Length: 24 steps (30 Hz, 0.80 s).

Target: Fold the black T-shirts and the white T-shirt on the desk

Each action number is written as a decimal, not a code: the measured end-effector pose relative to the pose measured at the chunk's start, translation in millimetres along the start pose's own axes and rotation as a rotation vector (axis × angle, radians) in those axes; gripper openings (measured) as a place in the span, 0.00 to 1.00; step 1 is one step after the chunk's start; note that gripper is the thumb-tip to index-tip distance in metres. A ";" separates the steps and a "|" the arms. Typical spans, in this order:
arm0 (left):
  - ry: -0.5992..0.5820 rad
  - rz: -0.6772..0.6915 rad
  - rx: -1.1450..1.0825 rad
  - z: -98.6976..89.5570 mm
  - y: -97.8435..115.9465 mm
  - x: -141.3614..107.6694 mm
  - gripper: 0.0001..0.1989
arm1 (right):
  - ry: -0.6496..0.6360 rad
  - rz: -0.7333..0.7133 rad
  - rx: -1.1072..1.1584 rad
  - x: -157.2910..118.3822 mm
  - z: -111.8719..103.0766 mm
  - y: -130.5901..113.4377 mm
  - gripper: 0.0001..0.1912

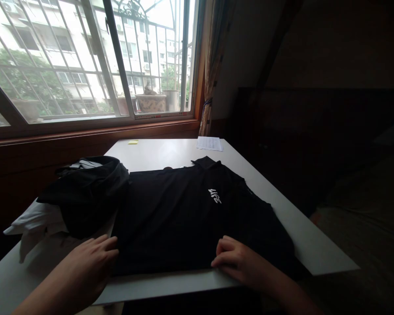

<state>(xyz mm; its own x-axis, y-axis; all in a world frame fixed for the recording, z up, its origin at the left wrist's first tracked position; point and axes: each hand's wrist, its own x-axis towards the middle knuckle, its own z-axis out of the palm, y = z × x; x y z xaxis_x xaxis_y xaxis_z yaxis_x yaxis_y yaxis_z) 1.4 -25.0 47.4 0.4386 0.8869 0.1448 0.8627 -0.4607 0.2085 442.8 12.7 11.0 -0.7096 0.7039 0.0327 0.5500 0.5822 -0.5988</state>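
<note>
So we've got a black shirt [170, 214] spread out on the white table [164, 152], right in front of us, with a white "LIFE" print [214, 196] on it. Its long axis runs left to right across our view, more or less side-on to us, and going by the print, the neck end is probably off to the right and the hem to the left.

Our left hand [95, 258] is the closer one to that left end, just by the near-left corner. Its fingers are curled in close together, but the tips are lost against dark fabric, so we can't tell if there's cloth between them. Our right hand [234, 258] is on the near long edge, further along toward the neck end. Thumb and fingers there are drawn in narrow, and it looks like we've got a bit of that edge pinched. Most of the shirt lies beyond our fingers, away from us, with some fabric out past the right hand too.

Left of the shirt there's a heap: a crumpled black garment [92, 192] over some white cloth [41, 216]. Way at the far side of the table sit a yellow note [133, 142] and some papers [210, 143], near the window [151, 57].
</note>
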 end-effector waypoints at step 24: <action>-0.068 0.498 0.059 47.7 43.3 44.3 0.32 | -0.015 0.218 0.110 -22.4 -37.5 9.3 0.08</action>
<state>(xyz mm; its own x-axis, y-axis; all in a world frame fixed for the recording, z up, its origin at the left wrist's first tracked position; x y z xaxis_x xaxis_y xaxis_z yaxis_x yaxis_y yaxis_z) 70.2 -4.1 16.8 0.8143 0.5609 0.1494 0.5563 -0.8276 0.0751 480.3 17.6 34.8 -0.5863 0.8015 -0.1177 0.6399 0.3690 -0.6740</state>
